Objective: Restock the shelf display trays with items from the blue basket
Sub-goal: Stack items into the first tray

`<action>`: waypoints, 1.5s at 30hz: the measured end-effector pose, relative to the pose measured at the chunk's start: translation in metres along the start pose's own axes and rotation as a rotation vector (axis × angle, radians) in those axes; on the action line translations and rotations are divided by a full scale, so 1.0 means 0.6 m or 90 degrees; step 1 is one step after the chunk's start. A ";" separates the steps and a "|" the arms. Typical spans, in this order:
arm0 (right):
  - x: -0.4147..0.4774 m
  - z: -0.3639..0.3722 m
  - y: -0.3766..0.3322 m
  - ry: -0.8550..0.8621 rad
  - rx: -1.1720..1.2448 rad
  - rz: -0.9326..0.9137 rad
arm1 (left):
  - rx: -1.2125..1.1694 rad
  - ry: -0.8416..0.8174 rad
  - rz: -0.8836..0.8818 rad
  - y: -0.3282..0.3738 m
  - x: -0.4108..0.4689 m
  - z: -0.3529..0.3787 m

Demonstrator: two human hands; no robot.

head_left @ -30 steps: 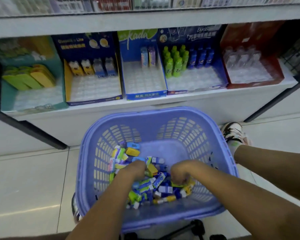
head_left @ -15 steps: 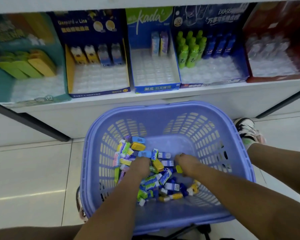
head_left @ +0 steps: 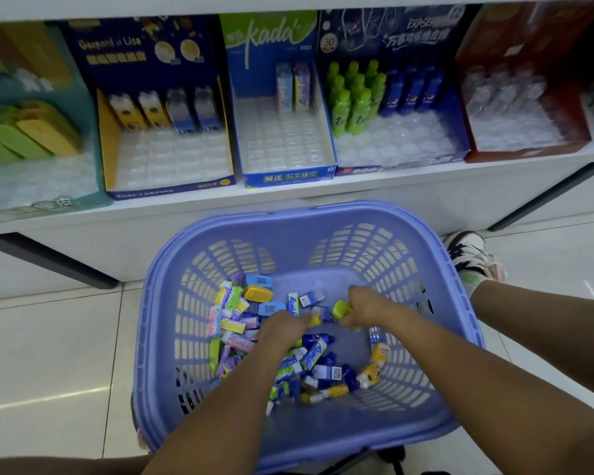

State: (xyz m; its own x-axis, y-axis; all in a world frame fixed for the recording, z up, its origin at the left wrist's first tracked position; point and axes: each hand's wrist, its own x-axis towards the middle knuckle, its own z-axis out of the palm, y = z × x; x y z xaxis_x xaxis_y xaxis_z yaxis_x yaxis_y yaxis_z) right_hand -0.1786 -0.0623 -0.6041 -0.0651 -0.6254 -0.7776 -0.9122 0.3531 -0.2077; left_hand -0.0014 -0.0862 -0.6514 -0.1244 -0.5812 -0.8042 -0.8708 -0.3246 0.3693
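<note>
Fingers (head_left: 352,319) right hand (head_left: 369,307) grip green item (head_left: 340,308) — left hand (head_left: 282,329) knuckles-up in basket (head_left: 323,210)

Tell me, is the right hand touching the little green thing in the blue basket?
Touching. The head view shows the right hand with its fingers curled round the green item inside the blue basket, with no gap between them.

Before me the blue basket (head_left: 288,255) was smooth moulded plastic with a soft sheen, the floor tiles (head_left: 48,354) glossy and reflective, and the display trays (head_left: 288,174) printed cardboard lined with clear shiny plastic inserts (head_left: 282,142).
</note>
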 end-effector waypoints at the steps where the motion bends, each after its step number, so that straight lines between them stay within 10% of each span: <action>1: -0.006 -0.009 0.002 -0.007 0.072 0.010 | 0.019 0.019 -0.009 0.000 0.001 0.003; 13: -0.065 -0.091 0.015 0.067 0.422 -0.113 | -0.109 -0.054 -0.025 0.029 0.000 -0.020; 22: -0.151 -0.186 -0.111 0.177 0.816 -0.284 | -0.564 -0.208 0.216 0.069 -0.114 -0.220; 28: -0.183 -0.216 -0.235 0.254 0.702 -0.398 | -0.801 -0.002 0.392 0.047 -0.211 -0.369; 45: -0.078 -0.281 -0.640 0.515 0.271 -0.609 | -0.922 0.557 0.317 -0.130 -0.227 -0.462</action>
State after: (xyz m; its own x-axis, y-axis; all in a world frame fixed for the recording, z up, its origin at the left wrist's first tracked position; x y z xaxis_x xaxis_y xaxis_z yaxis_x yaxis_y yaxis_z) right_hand 0.1065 -0.2859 -0.3881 0.1719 -0.9319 0.3195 -0.5447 -0.3602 -0.7573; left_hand 0.2153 -0.1887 -0.4412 0.4684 -0.8574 -0.2132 0.3105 -0.0661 0.9483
